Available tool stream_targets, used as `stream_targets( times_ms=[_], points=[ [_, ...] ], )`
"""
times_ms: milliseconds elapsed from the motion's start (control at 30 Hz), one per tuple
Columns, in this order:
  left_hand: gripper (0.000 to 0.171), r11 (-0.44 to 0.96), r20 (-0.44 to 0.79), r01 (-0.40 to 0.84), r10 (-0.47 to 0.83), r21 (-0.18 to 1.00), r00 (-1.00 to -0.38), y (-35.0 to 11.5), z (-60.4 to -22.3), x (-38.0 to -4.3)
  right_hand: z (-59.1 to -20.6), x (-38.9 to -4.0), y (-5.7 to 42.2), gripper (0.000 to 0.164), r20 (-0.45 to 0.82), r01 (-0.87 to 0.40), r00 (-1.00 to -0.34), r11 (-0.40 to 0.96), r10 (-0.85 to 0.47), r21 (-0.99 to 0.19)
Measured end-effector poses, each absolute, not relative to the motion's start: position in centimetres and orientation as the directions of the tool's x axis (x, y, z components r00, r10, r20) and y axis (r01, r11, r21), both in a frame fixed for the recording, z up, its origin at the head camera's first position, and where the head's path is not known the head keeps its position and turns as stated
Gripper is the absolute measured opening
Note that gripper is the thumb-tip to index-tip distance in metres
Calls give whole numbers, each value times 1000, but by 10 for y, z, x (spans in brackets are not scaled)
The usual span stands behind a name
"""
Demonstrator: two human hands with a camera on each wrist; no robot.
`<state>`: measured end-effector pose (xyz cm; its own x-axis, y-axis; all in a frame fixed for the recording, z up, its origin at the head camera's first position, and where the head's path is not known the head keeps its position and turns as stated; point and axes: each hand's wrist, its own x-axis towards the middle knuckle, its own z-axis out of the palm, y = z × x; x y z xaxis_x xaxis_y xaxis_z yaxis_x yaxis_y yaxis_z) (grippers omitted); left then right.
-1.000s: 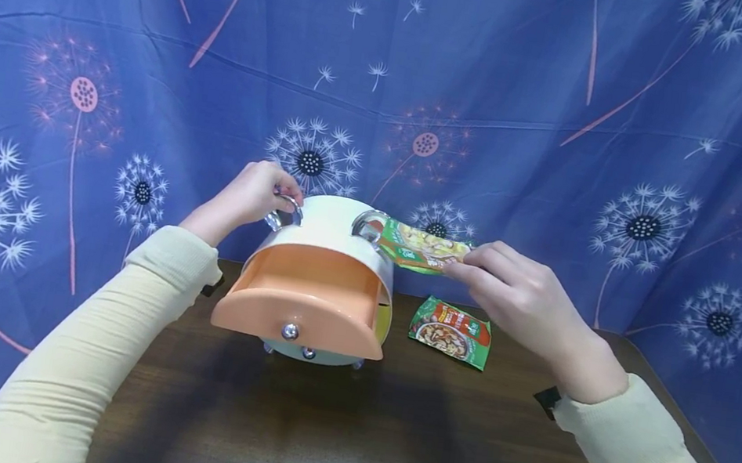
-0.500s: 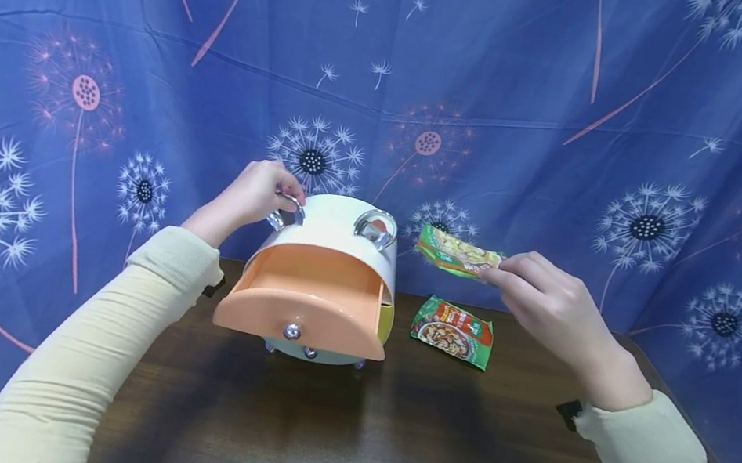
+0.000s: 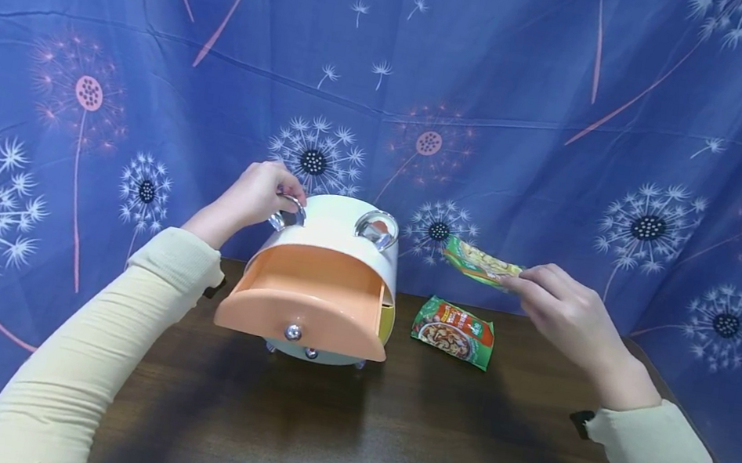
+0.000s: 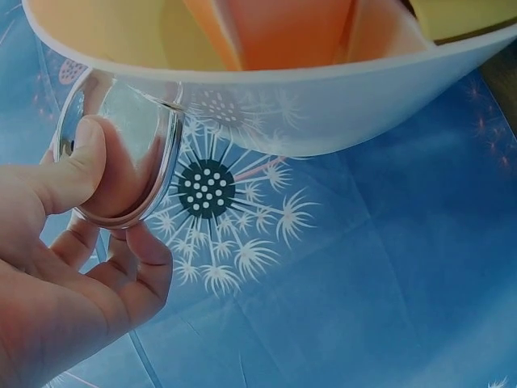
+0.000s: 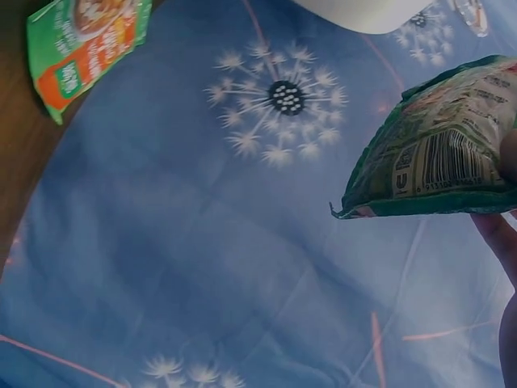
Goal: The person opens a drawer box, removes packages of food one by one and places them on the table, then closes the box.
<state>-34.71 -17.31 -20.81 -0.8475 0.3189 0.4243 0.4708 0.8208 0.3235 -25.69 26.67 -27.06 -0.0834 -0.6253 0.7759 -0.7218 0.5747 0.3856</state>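
My left hand [image 3: 251, 195] grips the left silver, dome-shaped ear [image 4: 137, 153] on top of a white rounded drawer box [image 3: 334, 214]. In the left wrist view its thumb presses the shiny face while the fingers curl behind the rim. The box's orange top drawer [image 3: 305, 317] is pulled out, with no contents showing in it. To the right of the box, my right hand [image 3: 562, 310] pinches the end of a green and yellow food packet [image 3: 480, 263] in the air. The right wrist view shows this packet's barcode side [image 5: 436, 149].
Below the held packet, a second green and red food packet [image 3: 452, 332] lies on the dark wooden table [image 3: 440, 447], right of the box. Another silver ear [image 3: 377, 228] stands on the box's right side. A blue dandelion-print curtain [image 3: 509, 61] hangs behind.
My right hand has carried the packet to the right, away from the box's right ear. The left hand keeps its grip, and the box, drawer and lying packet stay in place.
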Motion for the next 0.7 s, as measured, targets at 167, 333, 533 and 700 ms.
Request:
stream_targets(
  times_ms=[167,333,533,700],
  points=[
    [11,827,423,463,313,318,-850,-175,-208,-349,-276,-261,273,30,770,-715,-92,580,-631,390],
    [11,822,427,467,313,326,-848,-175,-208,-348,-282,-263,279,31,758,-715,-116,584,-642,385],
    [10,817,429,469,310,337,-849,-175,-208,-349,-289,-265,287,33,752,-708,-142,598,-643,377],
    [11,820,415,453,299,348,-859,-174,-209,-349,-297,-265,292,35,753,-693,-158,615,-639,377]
  ],
)
